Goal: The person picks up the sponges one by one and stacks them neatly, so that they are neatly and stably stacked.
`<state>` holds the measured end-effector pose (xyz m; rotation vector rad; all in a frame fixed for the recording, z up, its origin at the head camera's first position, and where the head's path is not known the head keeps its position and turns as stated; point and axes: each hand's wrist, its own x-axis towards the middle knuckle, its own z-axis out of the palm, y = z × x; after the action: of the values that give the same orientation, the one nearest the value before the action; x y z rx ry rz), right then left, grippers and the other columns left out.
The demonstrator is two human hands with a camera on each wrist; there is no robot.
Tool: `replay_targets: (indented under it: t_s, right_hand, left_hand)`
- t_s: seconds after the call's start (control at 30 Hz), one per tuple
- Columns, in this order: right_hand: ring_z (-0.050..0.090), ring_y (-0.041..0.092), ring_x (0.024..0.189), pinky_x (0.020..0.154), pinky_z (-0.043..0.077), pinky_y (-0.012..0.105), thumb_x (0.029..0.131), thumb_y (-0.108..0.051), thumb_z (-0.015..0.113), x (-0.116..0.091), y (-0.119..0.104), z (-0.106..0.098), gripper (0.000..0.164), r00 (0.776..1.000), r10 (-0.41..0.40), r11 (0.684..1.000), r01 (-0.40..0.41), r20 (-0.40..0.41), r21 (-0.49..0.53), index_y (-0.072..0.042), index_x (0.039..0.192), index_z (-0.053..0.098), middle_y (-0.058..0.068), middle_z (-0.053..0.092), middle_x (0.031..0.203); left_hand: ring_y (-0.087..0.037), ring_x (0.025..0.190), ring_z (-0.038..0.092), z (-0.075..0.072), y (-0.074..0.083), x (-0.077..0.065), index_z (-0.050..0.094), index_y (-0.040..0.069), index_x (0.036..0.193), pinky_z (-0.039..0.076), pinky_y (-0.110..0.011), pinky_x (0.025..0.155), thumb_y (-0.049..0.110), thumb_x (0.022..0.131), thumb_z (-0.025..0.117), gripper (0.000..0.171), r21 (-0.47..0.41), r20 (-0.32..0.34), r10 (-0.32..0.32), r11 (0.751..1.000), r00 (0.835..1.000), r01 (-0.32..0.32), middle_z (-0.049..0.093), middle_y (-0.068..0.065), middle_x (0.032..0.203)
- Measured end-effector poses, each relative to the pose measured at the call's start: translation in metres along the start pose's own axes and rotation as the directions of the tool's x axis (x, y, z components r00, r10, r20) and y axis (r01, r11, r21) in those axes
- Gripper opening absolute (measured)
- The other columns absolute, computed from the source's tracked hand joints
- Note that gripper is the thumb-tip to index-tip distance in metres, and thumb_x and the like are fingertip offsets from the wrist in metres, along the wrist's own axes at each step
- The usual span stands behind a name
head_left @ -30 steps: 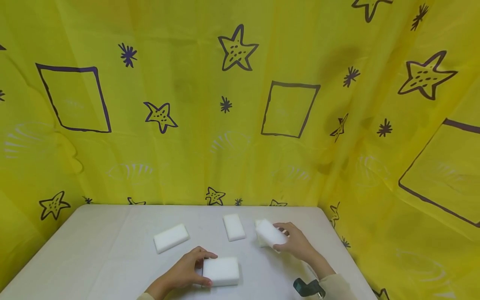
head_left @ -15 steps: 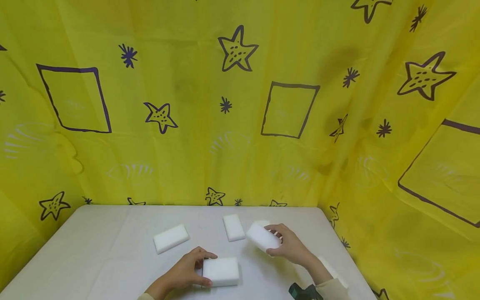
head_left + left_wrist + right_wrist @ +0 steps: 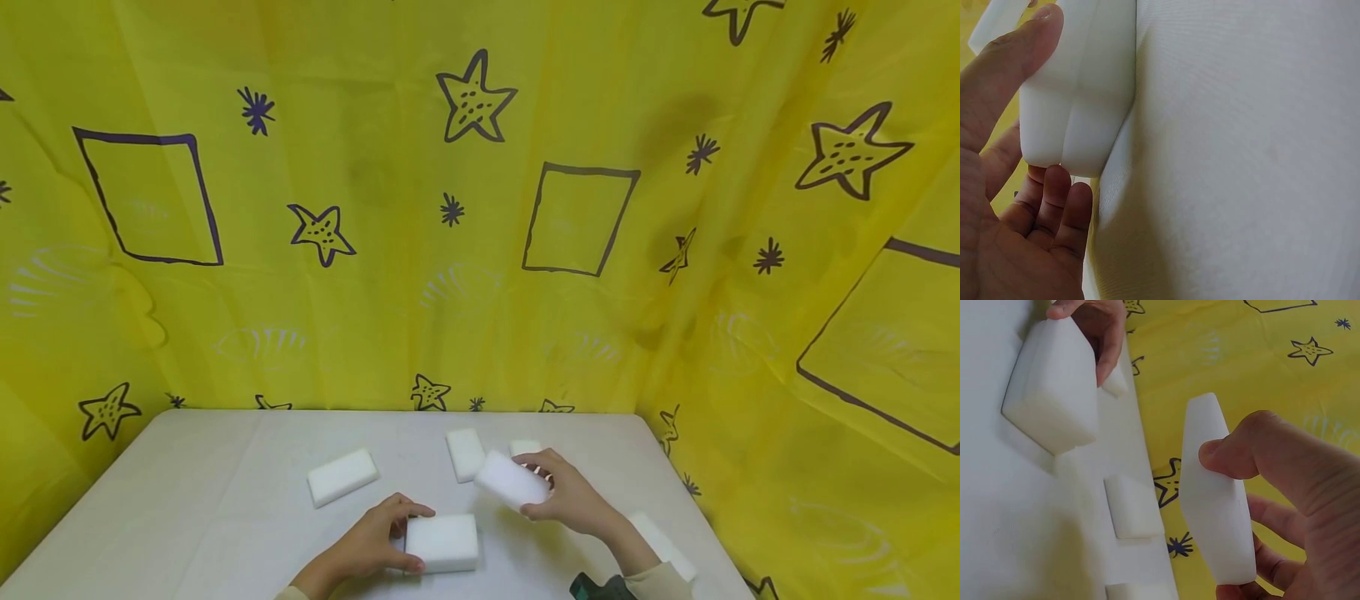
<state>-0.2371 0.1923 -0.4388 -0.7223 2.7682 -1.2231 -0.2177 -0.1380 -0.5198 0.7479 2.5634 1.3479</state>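
Hovering above the table (image 3: 225,500), right hand (image 3: 572,498) gripping a tilted block (image 3: 510,481), left hand (image 3: 367,540) grasping stacked blocks (image 3: 442,542)

A yellow sheet-like curtain (image 3: 390,350), printed with dark-outlined dotted starfish (image 3: 476,104), dark purple spiky bursts (image 3: 257,111), crooked four-sided outlines (image 3: 206,200) and pale shells (image 3: 459,283), hangs behind and along both sides of a flat whitish table (image 3: 210,500).

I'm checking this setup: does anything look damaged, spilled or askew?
Nothing looks damaged or spilled. The loose white blocks lie at mixed angles; the stack in the left hand looks roughly aligned.
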Motion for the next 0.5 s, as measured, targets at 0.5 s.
replay_targets:
  t_s: [0.5]
  right_hand:
    - [0.048,0.016,0.094,0.078,0.044,0.027,0.07,-0.018,0.085,0.004,-0.007,0.012,0.063,0.998,-0.03,1.0,0.029,0.062,0.009,-0.013,0.129,0.062,0.0,0.054,0.107]
  left_hand:
    - [-0.007,0.088,0.047,0.0,-0.001,0.0,0.066,0.016,0.125,0.043,-0.023,0.078,0.031,0.069,0.089,0.062,0.001,-0.006,0.015,1.0,1.0,-0.015,0.052,0.003,0.107]
